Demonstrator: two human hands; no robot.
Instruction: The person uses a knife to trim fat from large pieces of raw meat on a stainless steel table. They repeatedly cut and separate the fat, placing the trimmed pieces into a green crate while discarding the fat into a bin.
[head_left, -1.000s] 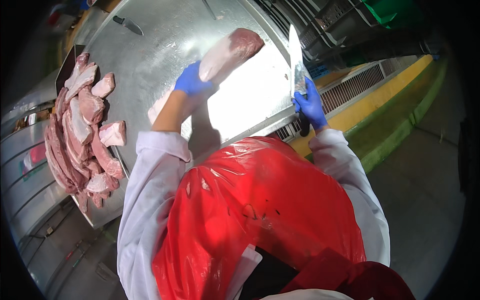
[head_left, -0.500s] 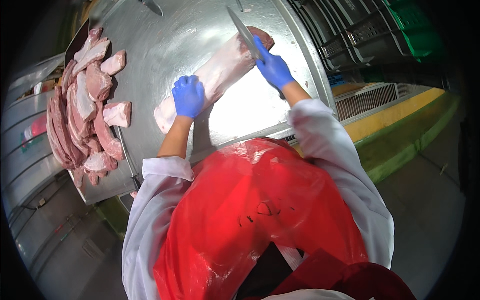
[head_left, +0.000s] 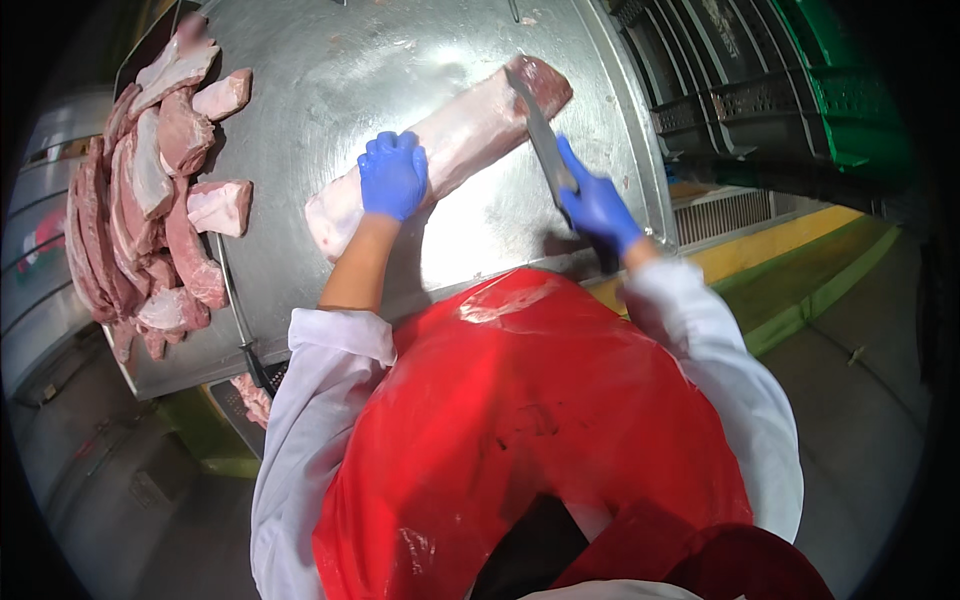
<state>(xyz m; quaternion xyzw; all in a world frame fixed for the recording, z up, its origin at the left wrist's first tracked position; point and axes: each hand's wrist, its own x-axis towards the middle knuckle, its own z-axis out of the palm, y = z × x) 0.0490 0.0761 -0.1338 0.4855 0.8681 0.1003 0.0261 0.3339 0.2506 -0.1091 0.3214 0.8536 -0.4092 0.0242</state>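
A long pale pork loin (head_left: pixel 470 125) lies slanted across the metal table (head_left: pixel 440 40), its dark red end at the far right. My left hand (head_left: pixel 393 178), in a blue glove, presses on the loin near its lower left end with the fingers bent over it. In my right hand (head_left: pixel 603 208), also blue-gloved, is a knife (head_left: pixel 543 145). Its fingers are closed round the handle, which is mostly hidden. The blade points up and to the left, with its tip over the loin just short of the red end.
On the left side of the table a heap of cut meat strips (head_left: pixel 150 190) is piled. A thin rod with a dark handle, like a sharpening steel (head_left: pixel 236 305), lies beside it. Black crates (head_left: pixel 700 90) and a green crate (head_left: pixel 840 90) stand at the right.
My right hand has drawn the knife back to the right and towards me, so the tip now lies at the loin near its red end. My left hand stays on the loin.
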